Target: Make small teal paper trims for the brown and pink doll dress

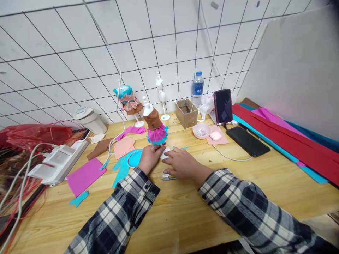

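A miniature dress form (pixel 153 120) wears a brown top and a purple skirt edged in blue crepe paper. My left hand (pixel 151 157) is closed around its thin post, just above the round white base (pixel 165 151). My right hand (pixel 184 163) has its fingers stretched apart toward that base, and the fingertips are at its right edge. Whether they press on it, I cannot tell. Under my right hand lies a small pair of scissors (pixel 168 178), partly hidden. A ring of white cord or tape (pixel 128 160) is beside my left hand on blue paper (pixel 122 173).
Behind stand a decorated dress form (pixel 129 100), a bare white one (pixel 160 90), a cardboard box (pixel 186 114) and a bottle (pixel 197 88). Rightward are a bead bowl (pixel 201 131), an upright phone (pixel 223 106), a black phone (pixel 248 141) and paper strips (pixel 286 132). A power strip (pixel 63 162) lies left.
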The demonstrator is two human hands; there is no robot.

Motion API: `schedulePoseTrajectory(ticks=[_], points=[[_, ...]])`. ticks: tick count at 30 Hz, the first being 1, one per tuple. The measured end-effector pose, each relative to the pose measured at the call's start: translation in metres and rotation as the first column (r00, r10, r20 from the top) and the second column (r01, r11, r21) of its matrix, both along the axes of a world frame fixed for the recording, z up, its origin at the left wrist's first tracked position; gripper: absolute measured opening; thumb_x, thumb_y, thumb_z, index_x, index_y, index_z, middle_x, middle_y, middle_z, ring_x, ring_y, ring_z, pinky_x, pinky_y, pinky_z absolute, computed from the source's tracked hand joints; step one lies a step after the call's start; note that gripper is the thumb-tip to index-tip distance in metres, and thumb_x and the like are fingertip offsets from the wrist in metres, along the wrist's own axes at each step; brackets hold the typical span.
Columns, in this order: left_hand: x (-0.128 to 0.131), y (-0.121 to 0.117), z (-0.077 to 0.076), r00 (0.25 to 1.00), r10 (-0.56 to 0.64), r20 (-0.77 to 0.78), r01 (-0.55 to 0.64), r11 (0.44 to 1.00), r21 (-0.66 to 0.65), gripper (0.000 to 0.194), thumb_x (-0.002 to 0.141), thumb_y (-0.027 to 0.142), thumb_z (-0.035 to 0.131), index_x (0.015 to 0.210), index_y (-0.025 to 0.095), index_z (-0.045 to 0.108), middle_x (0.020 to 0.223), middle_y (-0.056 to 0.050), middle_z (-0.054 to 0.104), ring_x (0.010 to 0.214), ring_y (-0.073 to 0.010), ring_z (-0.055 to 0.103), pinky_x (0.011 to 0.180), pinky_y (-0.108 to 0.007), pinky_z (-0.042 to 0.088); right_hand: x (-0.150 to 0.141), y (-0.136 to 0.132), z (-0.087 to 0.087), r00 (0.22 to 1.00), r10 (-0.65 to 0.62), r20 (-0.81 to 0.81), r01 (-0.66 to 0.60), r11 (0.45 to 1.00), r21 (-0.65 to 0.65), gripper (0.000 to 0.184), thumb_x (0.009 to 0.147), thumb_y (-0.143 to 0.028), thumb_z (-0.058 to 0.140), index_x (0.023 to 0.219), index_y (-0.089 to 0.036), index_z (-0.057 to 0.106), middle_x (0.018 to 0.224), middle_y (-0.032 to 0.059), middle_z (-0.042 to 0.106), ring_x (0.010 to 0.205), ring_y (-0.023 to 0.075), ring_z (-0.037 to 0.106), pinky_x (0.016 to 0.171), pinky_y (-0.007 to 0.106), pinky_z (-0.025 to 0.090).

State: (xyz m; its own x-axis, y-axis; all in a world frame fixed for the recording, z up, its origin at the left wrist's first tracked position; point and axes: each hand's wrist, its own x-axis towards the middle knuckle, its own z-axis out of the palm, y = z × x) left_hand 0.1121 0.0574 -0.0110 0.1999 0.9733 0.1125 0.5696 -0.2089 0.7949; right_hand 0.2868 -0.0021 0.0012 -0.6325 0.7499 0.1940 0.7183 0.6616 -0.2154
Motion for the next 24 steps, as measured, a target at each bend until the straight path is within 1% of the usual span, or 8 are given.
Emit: schedulePoseTrajectory(ticks=[6, 11, 13, 15, 17, 19, 21, 24], points=[[0.000, 0.001, 0.003, 0.999, -0.006, -0.038, 0.006, 1.000, 0.004, 0.030, 0.081, 0.041, 0.057, 0.094, 0.019, 0.074, 0.093, -0.006, 0.076, 0.084, -0.0234, 0.069, 0.076, -0.032, 0.052, -0.002, 0.002, -0.002, 1.000, 0.004, -0.012, -0.004, 1.000, -0.008, 0.043, 0.086, -0.053, 0.053, 0.112, -0.022, 0.066, 0.119, 0.0107, 0.059, 0.109, 0.0291, 0.048, 0.090, 0.043, 0.038], [-0.002, -0.003, 0.000, 0.992, 0.009, -0.129, -0.003, 0.999, 0.050, 0.030, 0.081, 0.040, 0.058, 0.096, 0.020, 0.073, 0.097, -0.008, 0.075, 0.084, -0.0239, 0.069, 0.078, -0.034, 0.052, -0.001, 0.002, -0.001, 1.000, 0.004, -0.014, -0.004, 1.000, -0.007, 0.038, 0.087, -0.049, 0.053, 0.113, -0.024, 0.065, 0.119, 0.0083, 0.061, 0.104, 0.0287, 0.051, 0.086, 0.043, 0.040], [-0.006, -0.007, 0.003, 0.985, 0.017, -0.174, -0.004, 0.997, 0.075, 0.029, 0.078, 0.036, 0.060, 0.098, 0.019, 0.072, 0.099, -0.009, 0.075, 0.088, -0.0243, 0.069, 0.079, -0.034, 0.052, 0.000, 0.000, 0.000, 1.000, 0.014, -0.027, -0.014, 1.000, -0.016, 0.035, 0.089, -0.045, 0.052, 0.114, -0.023, 0.064, 0.120, 0.0071, 0.061, 0.103, 0.0269, 0.052, 0.085, 0.041, 0.041], [-0.013, -0.014, 0.010, 0.975, 0.026, -0.219, -0.006, 0.995, 0.095, 0.031, 0.075, 0.030, 0.062, 0.103, 0.019, 0.071, 0.101, -0.009, 0.074, 0.089, -0.0241, 0.069, 0.080, -0.033, 0.052, 0.002, -0.001, 0.001, 0.999, 0.024, -0.046, -0.024, 1.000, -0.016, 0.032, 0.090, -0.040, 0.052, 0.114, -0.022, 0.064, 0.124, 0.0067, 0.060, 0.104, 0.0254, 0.052, 0.086, 0.039, 0.041], [-0.026, -0.021, 0.021, 0.965, 0.043, -0.259, -0.014, 0.993, 0.113, 0.032, 0.074, 0.029, 0.063, 0.103, 0.020, 0.071, 0.100, -0.009, 0.074, 0.087, -0.0240, 0.068, 0.080, -0.033, 0.051, 0.004, -0.002, 0.002, 0.997, 0.024, -0.066, -0.025, 1.000, -0.003, 0.029, 0.091, -0.037, 0.052, 0.111, -0.021, 0.065, 0.129, 0.0069, 0.057, 0.108, 0.0245, 0.052, 0.088, 0.038, 0.040], [-0.045, -0.028, 0.032, 0.954, 0.066, -0.292, -0.028, 0.991, 0.134, 0.029, 0.076, 0.033, 0.061, 0.099, 0.021, 0.073, 0.091, -0.008, 0.075, 0.084, -0.0246, 0.068, 0.079, -0.035, 0.051, 0.006, -0.002, 0.004, 0.996, 0.014, -0.088, -0.013, 1.000, 0.014, 0.028, 0.091, -0.035, 0.052, 0.110, -0.020, 0.065, 0.129, 0.0082, 0.057, 0.109, 0.0237, 0.052, 0.090, 0.037, 0.039], [-0.070, -0.033, 0.040, 0.930, 0.072, -0.361, -0.006, 0.984, 0.179, 0.029, 0.077, 0.038, 0.060, 0.098, 0.024, 0.073, 0.090, -0.006, 0.074, 0.085, -0.0240, 0.066, 0.079, -0.034, 0.049, 0.008, -0.003, 0.006, 0.995, 0.008, -0.103, -0.008, 1.000, 0.008, 0.028, 0.091, -0.037, 0.052, 0.108, -0.020, 0.066, 0.118, 0.0092, 0.063, 0.104, 0.0229, 0.054, 0.088, 0.036, 0.040], [-0.109, -0.039, 0.043, 0.903, 0.026, -0.428, 0.058, 0.982, 0.182, 0.029, 0.075, 0.043, 0.061, 0.093, 0.024, 0.074, 0.092, -0.007, 0.074, 0.083, -0.0231, 0.066, 0.078, -0.034, 0.050, 0.010, -0.006, 0.009, 0.994, 0.021, -0.105, -0.025, 0.999, -0.038, 0.028, 0.089, -0.041, 0.055, 0.099, -0.020, 0.069, 0.095, 0.0070, 0.068, 0.095, 0.0219, 0.056, 0.082, 0.035, 0.040]])
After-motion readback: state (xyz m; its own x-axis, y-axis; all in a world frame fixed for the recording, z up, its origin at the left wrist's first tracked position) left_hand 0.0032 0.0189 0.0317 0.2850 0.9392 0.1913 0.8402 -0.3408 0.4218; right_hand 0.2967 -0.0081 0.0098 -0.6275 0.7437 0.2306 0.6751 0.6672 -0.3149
